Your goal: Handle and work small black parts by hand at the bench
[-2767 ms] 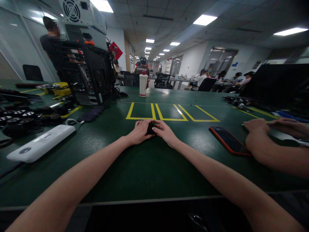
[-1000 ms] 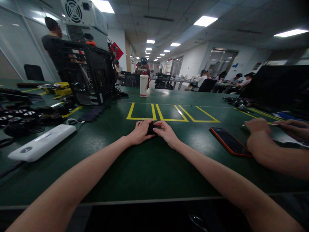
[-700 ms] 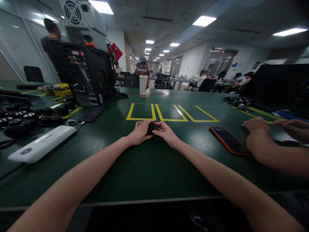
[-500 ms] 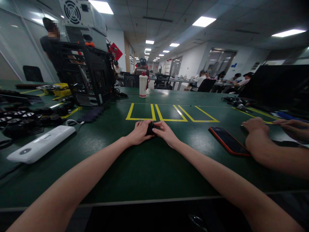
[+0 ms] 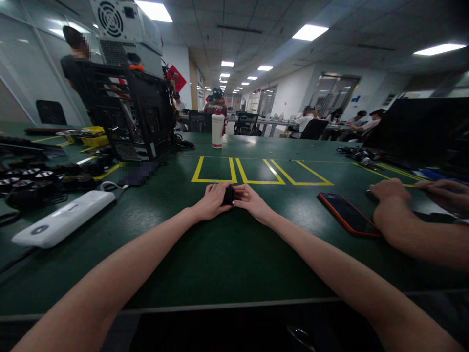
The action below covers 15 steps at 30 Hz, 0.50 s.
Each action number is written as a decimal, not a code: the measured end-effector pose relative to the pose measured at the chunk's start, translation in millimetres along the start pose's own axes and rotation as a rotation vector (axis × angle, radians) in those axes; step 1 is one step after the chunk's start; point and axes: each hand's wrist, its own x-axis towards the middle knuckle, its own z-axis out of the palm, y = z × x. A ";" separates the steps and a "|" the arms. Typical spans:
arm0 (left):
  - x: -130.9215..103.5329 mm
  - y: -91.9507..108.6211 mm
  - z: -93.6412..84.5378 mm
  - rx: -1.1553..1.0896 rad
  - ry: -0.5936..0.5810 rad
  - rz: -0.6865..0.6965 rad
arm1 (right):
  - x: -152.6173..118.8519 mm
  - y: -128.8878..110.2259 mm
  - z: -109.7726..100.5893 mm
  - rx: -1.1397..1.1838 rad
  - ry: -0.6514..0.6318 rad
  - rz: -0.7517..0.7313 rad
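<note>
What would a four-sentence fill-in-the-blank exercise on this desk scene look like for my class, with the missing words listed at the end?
1. The left hand and the right hand both touch a small object that is ____ in colour.
2. The tape outlines on the table beyond the hands are ____.
3. The bottle has a ____ lid.
4. In the picture, the phone with an orange rim lies to the ____ of both these hands.

Missing words: black; yellow; red; right.
</note>
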 end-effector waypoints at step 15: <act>-0.2 -0.2 -0.5 0.017 0.004 0.012 | -0.3 0.1 1.1 -0.015 0.029 0.009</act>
